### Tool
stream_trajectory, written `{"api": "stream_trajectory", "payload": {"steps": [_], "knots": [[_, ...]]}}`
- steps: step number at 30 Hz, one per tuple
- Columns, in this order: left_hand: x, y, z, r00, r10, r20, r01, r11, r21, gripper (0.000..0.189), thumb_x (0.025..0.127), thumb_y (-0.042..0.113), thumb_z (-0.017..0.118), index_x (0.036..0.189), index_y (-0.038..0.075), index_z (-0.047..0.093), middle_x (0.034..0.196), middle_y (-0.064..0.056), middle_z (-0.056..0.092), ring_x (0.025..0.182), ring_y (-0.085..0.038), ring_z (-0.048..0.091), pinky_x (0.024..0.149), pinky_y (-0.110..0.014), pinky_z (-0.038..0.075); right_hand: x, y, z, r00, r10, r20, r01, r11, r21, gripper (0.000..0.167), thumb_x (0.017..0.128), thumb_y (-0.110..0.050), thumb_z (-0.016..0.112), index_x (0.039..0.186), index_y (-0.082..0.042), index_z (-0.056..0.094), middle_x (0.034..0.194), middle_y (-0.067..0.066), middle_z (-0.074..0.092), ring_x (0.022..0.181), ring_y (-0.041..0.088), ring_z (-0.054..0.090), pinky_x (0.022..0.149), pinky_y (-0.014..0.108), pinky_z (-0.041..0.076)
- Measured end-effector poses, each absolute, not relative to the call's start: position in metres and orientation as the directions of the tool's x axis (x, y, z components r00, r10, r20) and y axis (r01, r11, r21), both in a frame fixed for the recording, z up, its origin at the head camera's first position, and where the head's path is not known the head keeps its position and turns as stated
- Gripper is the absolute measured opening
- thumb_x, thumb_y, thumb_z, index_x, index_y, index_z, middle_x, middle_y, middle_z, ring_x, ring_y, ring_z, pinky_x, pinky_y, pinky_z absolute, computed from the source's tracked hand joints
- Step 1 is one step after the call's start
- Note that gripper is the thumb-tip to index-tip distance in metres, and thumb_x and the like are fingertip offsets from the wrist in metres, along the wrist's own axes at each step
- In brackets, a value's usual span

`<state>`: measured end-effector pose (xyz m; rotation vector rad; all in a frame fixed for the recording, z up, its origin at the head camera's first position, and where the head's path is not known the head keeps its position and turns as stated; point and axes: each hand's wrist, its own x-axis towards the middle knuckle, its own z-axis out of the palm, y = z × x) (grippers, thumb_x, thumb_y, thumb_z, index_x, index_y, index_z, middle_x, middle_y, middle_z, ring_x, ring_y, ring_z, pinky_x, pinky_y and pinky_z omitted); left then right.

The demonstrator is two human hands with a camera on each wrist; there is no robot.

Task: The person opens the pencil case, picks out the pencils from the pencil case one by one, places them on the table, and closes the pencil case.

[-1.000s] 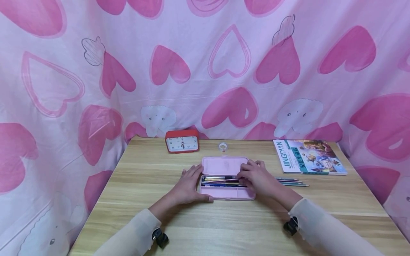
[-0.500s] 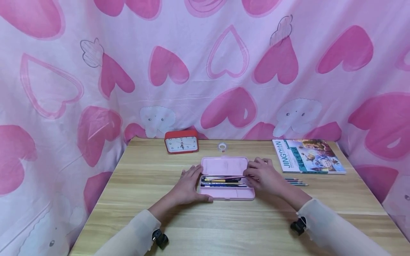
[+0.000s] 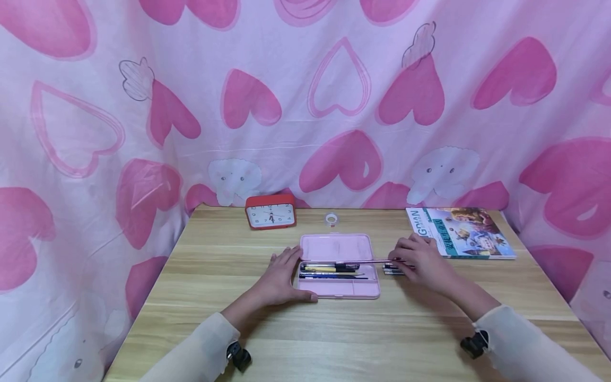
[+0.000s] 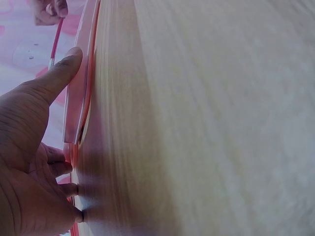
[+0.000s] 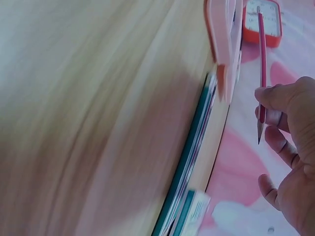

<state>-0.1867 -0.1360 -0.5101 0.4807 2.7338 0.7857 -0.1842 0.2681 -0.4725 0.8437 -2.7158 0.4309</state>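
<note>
Pinching a pencil (image 5: 263, 64), the right hand (image 3: 422, 261) hovers.

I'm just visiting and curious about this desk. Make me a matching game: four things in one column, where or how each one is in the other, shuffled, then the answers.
Things
1. Red clock
2. Pink pencil case
3. Book
4. Red pencil

Places and states
A. Lying flat at the back right of the table
B. Held in the right hand
C. Lying open, with the left hand against it
D. Standing to the left of the roll of tape

Right pairs: 1-D, 2-C, 3-A, 4-B
</note>
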Motion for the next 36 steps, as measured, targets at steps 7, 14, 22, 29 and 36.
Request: {"api": "stream_trajectory", "payload": {"steps": [7, 14, 22, 29, 36], "knots": [[-0.187, -0.135, -0.510, -0.914, 0.373, -0.158, 0.234, 0.804, 0.546, 0.135, 0.073, 0.075, 0.092, 0.176, 0.017, 0.028, 0.185, -0.005, 0.026, 0.175, -0.034, 0.014, 0.142, -0.063, 0.006, -0.174, 0.301, -0.479, -0.807, -0.469, 0.359, -0.559, 0.803, -0.207, 0.028, 0.086, -0.005, 0.092, 0.103, -0.027, 0.084, 0.099, -0.011, 0.072, 0.095, 0.013, 0.051, 0.082, 0.039, 0.031], [-0.186, -0.135, -0.510, -0.916, 0.368, -0.157, 0.230, 0.805, 0.548, 0.134, 0.073, 0.074, 0.093, 0.176, 0.017, 0.029, 0.185, -0.005, 0.026, 0.175, -0.034, 0.014, 0.142, -0.064, 0.007, -0.163, 0.327, -0.486, -0.864, -0.417, 0.283, -0.479, 0.853, -0.206, 0.031, 0.087, -0.006, 0.092, 0.105, -0.029, 0.084, 0.107, -0.008, 0.076, 0.098, 0.016, 0.053, 0.081, 0.040, 0.030], [-0.186, -0.135, -0.510, -0.915, 0.368, -0.166, 0.227, 0.809, 0.543, 0.134, 0.073, 0.074, 0.092, 0.176, 0.017, 0.029, 0.185, -0.005, 0.026, 0.175, -0.034, 0.014, 0.142, -0.064, 0.008, -0.153, 0.348, -0.497, -0.870, -0.385, 0.309, -0.456, 0.866, -0.206, 0.033, 0.086, -0.006, 0.091, 0.105, -0.033, 0.083, 0.108, -0.010, 0.077, 0.101, 0.017, 0.055, 0.085, 0.049, 0.035], [-0.187, -0.135, -0.511, -0.915, 0.367, -0.169, 0.224, 0.809, 0.544, 0.134, 0.073, 0.075, 0.092, 0.176, 0.018, 0.029, 0.185, -0.004, 0.025, 0.175, -0.034, 0.014, 0.142, -0.064, 0.007, -0.150, 0.361, -0.504, -0.901, -0.351, 0.257, -0.405, 0.891, -0.205, 0.029, 0.089, -0.006, 0.087, 0.107, -0.029, 0.083, 0.115, -0.002, 0.078, 0.101, 0.020, 0.053, 0.087, 0.054, 0.035], [-0.187, -0.135, -0.512, -0.916, 0.368, -0.162, 0.229, 0.808, 0.543, 0.134, 0.073, 0.074, 0.092, 0.176, 0.017, 0.029, 0.185, -0.004, 0.026, 0.175, -0.034, 0.014, 0.142, -0.064, 0.008, -0.151, 0.364, -0.509, -0.896, -0.353, 0.270, -0.409, 0.893, -0.190, 0.028, 0.087, -0.007, 0.089, 0.104, -0.029, 0.083, 0.114, -0.001, 0.077, 0.101, 0.022, 0.055, 0.083, 0.048, 0.031]]}}
